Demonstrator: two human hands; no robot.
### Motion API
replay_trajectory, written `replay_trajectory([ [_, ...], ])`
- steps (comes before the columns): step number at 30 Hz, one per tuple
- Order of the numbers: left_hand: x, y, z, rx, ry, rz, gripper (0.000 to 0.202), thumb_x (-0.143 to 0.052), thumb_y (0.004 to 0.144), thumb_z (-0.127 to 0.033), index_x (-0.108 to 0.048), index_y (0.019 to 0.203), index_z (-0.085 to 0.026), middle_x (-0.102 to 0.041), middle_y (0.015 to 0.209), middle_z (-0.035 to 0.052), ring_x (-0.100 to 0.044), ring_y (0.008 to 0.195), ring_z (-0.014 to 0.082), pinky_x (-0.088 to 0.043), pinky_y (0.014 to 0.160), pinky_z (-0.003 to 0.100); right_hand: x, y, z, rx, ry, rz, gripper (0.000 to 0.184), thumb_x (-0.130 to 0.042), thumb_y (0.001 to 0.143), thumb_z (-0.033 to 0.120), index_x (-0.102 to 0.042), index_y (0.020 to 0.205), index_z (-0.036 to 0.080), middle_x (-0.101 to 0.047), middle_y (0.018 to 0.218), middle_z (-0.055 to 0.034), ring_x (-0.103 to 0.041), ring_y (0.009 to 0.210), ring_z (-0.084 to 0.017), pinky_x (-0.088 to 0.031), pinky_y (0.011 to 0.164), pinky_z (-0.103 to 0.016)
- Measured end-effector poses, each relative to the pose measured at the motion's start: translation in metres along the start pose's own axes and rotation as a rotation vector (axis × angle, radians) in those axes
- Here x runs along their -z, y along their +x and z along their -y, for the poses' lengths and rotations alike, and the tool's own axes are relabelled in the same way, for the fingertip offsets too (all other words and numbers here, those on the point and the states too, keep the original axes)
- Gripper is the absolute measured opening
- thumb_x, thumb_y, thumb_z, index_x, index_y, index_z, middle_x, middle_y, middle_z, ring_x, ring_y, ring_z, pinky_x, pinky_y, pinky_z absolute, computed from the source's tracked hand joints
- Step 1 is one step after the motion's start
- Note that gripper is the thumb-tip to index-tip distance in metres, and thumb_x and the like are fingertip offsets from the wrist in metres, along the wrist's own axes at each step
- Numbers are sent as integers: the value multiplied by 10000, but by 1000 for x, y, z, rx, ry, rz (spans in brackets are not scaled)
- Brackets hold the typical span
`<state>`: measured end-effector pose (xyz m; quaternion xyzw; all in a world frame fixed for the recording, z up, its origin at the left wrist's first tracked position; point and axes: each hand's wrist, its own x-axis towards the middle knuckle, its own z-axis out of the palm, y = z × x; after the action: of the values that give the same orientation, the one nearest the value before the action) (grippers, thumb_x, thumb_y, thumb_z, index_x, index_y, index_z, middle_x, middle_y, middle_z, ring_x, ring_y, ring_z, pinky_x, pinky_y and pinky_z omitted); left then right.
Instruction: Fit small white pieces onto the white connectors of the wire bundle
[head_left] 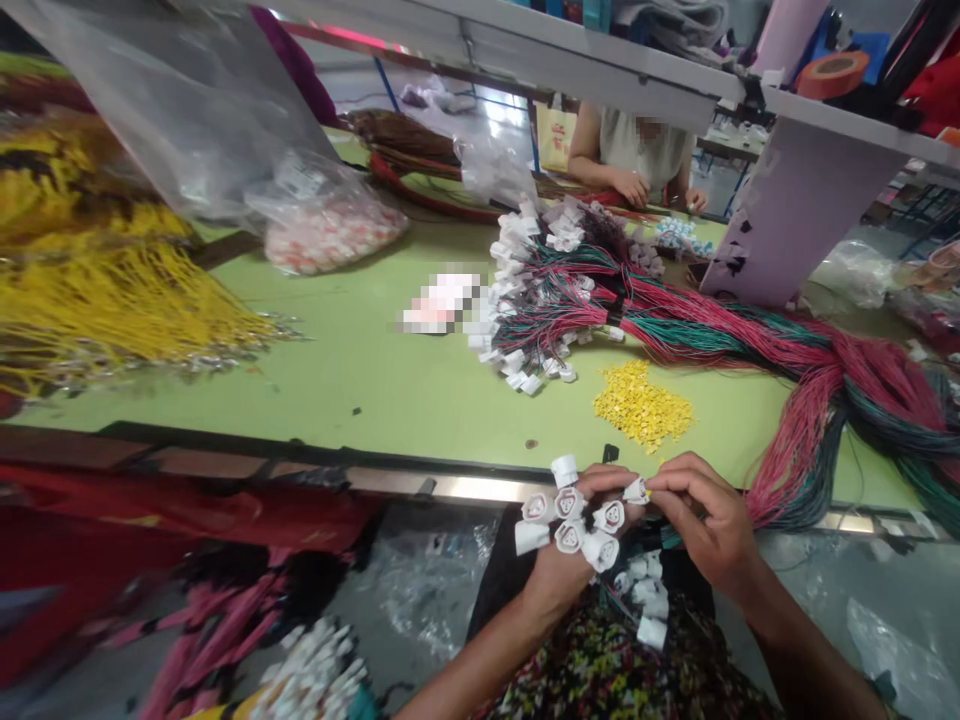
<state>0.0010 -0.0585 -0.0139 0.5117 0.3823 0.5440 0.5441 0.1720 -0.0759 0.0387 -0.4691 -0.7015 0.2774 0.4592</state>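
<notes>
Just in front of a green tabletop's (pixel 360 390) near edge, a person's left hand (pixel 570 572) grasps a bunch of white three-hole connectors (pixel 569 536). The right hand's (pixel 709 515) grip appears to pinch a tiny yellow piece (pixel 649 493) against one white connector (pixel 634 490). A loose pinch could drop it; crowded connectors might knock it crooked. Beyond lies a yellow pile (pixel 643 405).

White connectors (pixel 569 503) bunch over the left hand (pixel 564 572), facing different ways; one has a tiny yellow piece (pixel 648 493) at its end, by the right hand (pixel 709 515).
</notes>
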Motion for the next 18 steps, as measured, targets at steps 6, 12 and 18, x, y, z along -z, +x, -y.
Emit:
replay_trajectory([
  [6, -1, 0, -2, -51, 4, 14, 182, -781, 785, -176, -757, 956, -235, -719, 967, 34, -675, 896, 200, -554, 818, 340, 2, 3, 3, 67, -12, 4, 147, -616, 967, 136, -719, 1019, 227, -661, 895, -25, -648, 843, -151, -541, 740, -263],
  [12, 0, -1, -2, 23, 57, -21, 180, -817, 746, -253, -760, 912, -212, -722, 952, 54, -690, 872, 224, -571, 770, 352, 2, 4, 1, 61, 0, 18, 137, -623, 967, 148, -724, 1006, 232, -663, 887, -24, -640, 831, -152, -536, 731, -271],
  [18, -1, 1, -4, 38, 102, 27, 237, -802, 761, -398, -764, 896, -207, -748, 882, 61, -693, 802, 229, -580, 748, 375, 1, 5, -2, -27, 101, 35, 100, -652, 951, 180, -734, 963, 236, -652, 883, -18, -620, 817, -142, -514, 706, -255],
])
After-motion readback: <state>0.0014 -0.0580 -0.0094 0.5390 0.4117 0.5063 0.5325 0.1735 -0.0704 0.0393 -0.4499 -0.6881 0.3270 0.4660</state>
